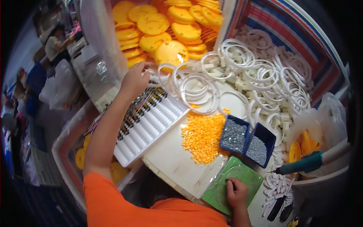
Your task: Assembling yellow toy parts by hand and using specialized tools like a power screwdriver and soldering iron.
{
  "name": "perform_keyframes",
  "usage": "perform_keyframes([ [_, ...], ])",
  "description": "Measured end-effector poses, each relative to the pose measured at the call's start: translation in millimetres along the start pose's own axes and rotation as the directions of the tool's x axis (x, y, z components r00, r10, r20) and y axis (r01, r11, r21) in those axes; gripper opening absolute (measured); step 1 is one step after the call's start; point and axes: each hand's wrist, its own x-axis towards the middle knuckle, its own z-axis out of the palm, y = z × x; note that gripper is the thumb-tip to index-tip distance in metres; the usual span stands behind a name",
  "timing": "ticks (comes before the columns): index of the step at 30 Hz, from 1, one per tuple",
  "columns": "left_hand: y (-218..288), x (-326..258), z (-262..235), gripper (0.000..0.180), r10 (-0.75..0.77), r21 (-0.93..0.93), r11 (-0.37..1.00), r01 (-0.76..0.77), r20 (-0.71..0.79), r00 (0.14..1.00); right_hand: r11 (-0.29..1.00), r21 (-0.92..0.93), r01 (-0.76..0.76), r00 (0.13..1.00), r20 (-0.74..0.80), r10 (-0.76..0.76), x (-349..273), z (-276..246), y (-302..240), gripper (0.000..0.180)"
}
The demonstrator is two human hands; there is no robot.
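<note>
Head view: left hand (134, 80) beside white rings (183, 92) by the tray (145, 138), finger grip unclear; right hand (237, 192) curled on the green pad (240, 170). Rings look light, stiff, slick; best pinched by the rim.

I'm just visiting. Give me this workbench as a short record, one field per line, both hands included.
Left hand: by the white rings; grip unclear
Right hand: resting on a green pad, fingers curled
Tray: white, ridged, partly filled with dark wired pieces
Bins: two dark-blue bins holding small grey parts
Loose pile: small orange pieces
Behind: large yellow-orange discs
Far right: teal tool, thin tip
</note>
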Motion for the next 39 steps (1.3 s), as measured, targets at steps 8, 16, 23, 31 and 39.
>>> perform_keyframes([
  [8, -158, 119, 140, 0.065, -0.403, 0.281, 0.894, 0.349, 0.167, 0.900, 1.000, -0.030, 0.006, 0.999, -0.054, -0.008, 2, 2, 1, 0.012],
  [16, -159, 161, 120, 0.042, -0.267, -0.118, 0.953, 0.280, 0.118, 0.957, 0.998, -0.042, 0.051, 0.999, 0.014, -0.050, -2, -2, 0, 0.015],
  [23, 121, 91, 40, 0.011, 0.534, 0.013, 0.839, -0.544, 0.170, 0.828, 1.000, 0.012, 0.007, 1.000, -0.007, -0.007, -3, -7, 5, 0.014],
  [31, 183, -105, -17, 0.014, 0.301, -0.826, 0.485, 0.287, 0.466, 0.832, 0.923, 0.381, 0.059, 0.996, -0.080, -0.031, -13, -25, 3, 0.047],
  [39, 230, -253, 87, 0.020, 0.237, -0.612, 0.056, 0.789, 0.776, 0.585, 0.460, 0.863, 0.209, 0.926, -0.023, -0.377, -75, -43, 4, 0.081],
])
